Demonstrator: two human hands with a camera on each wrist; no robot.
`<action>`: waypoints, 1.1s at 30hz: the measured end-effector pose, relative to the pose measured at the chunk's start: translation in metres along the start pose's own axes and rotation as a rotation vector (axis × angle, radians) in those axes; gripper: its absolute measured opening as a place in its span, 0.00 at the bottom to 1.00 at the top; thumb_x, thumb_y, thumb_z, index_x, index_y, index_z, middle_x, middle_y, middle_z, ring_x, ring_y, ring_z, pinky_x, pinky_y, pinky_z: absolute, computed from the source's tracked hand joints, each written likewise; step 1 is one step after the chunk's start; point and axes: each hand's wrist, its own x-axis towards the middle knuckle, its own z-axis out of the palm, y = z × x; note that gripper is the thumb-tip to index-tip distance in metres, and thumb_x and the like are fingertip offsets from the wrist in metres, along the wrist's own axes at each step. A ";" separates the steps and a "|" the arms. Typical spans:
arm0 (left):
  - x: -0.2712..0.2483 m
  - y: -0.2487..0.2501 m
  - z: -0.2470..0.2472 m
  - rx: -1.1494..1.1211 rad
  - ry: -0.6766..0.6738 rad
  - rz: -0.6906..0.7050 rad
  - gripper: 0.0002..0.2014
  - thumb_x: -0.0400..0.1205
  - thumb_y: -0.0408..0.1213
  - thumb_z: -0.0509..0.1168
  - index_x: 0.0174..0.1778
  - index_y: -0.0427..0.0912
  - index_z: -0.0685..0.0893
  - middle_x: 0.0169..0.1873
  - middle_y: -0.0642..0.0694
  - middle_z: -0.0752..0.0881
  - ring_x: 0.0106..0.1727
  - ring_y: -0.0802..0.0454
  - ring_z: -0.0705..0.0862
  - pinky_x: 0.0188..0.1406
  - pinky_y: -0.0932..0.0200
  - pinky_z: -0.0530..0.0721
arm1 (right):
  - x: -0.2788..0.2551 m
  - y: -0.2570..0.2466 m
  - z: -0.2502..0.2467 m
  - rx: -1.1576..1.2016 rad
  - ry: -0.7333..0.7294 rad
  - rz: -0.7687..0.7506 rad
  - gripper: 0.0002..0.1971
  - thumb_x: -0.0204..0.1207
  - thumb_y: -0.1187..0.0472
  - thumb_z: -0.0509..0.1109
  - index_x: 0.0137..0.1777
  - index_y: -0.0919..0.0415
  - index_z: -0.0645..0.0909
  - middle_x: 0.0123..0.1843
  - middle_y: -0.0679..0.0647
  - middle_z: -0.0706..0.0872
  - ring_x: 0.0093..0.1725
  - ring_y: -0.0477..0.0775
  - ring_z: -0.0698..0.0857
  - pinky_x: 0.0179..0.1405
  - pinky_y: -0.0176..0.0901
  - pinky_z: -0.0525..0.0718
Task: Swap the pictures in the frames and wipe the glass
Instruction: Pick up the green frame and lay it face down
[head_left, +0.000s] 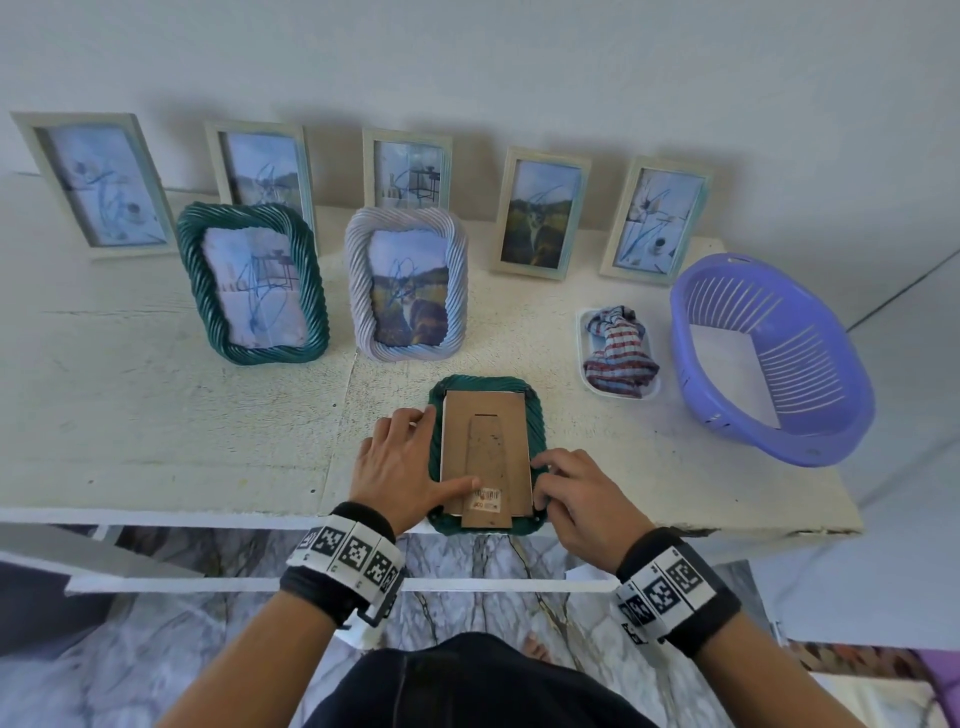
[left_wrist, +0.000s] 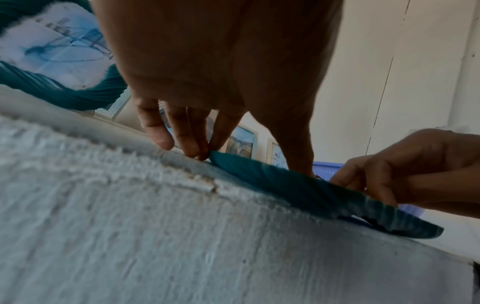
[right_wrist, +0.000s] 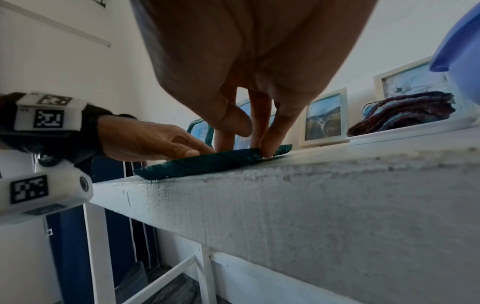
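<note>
A green rope-rimmed frame (head_left: 485, 385) lies face down at the table's front edge, its brown cardboard backing (head_left: 488, 447) and stand facing up. My left hand (head_left: 410, 457) rests on its left rim, fingers fairly straight, thumb pressing the backing beside a barcode sticker (head_left: 487, 496). My right hand (head_left: 571, 488) has curled fingers pinching the frame's lower right rim. The left wrist view shows the left fingertips (left_wrist: 182, 139) touching the frame (left_wrist: 298, 185) where it meets the table. In the right wrist view the right fingertips (right_wrist: 267, 146) sit on the frame's (right_wrist: 202, 164) edge.
A second green frame (head_left: 253, 283) and a lilac frame (head_left: 408, 283) stand behind, with several pale frames (head_left: 543, 213) along the wall. To the right, a striped cloth (head_left: 618, 353) lies in a white tray (head_left: 655, 387) beside a purple basket (head_left: 769, 358).
</note>
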 end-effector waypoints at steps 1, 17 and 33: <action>0.000 0.000 0.000 -0.002 0.004 0.001 0.51 0.67 0.75 0.65 0.81 0.49 0.60 0.70 0.49 0.68 0.71 0.48 0.67 0.71 0.49 0.69 | 0.001 -0.002 0.000 -0.018 0.004 0.016 0.09 0.74 0.65 0.58 0.39 0.61 0.80 0.56 0.57 0.81 0.49 0.56 0.74 0.47 0.46 0.78; -0.007 -0.038 0.002 -0.104 -0.140 0.228 0.62 0.61 0.86 0.43 0.86 0.46 0.50 0.81 0.50 0.58 0.79 0.50 0.56 0.78 0.49 0.60 | 0.011 -0.026 0.012 -0.133 0.086 0.165 0.26 0.72 0.59 0.49 0.63 0.50 0.84 0.49 0.56 0.78 0.44 0.58 0.74 0.42 0.49 0.82; -0.014 -0.062 0.012 -0.173 -0.061 0.426 0.34 0.80 0.64 0.54 0.82 0.55 0.64 0.84 0.55 0.54 0.81 0.52 0.57 0.77 0.48 0.61 | 0.039 -0.061 0.016 -0.329 0.065 0.253 0.26 0.72 0.36 0.60 0.52 0.60 0.78 0.48 0.58 0.78 0.46 0.59 0.77 0.39 0.49 0.79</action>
